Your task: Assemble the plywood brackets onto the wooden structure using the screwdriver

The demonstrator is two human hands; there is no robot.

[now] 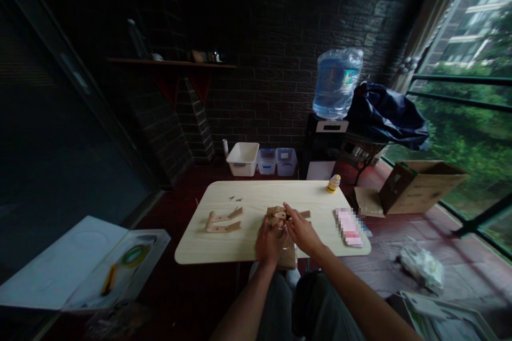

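Gripping from both sides now, the left hand [269, 243] clamped on the near left of the wooden assembly [275, 210], the right hand [303, 232] clamped on its right, a finger stretched across the top! It sits mid-counter [248, 197], brown and blocky at the far end, a paler rounded piece [280, 215] among the fingers, a tan lower section [288, 260] jutting past the near edge; finer joints are blurred.

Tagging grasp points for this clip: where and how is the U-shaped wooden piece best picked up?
Probably grip the U-shaped wooden piece by its closed end, coming from the left with the left hand, the nearer one: that end joins both prongs, which point right with their tips apart.
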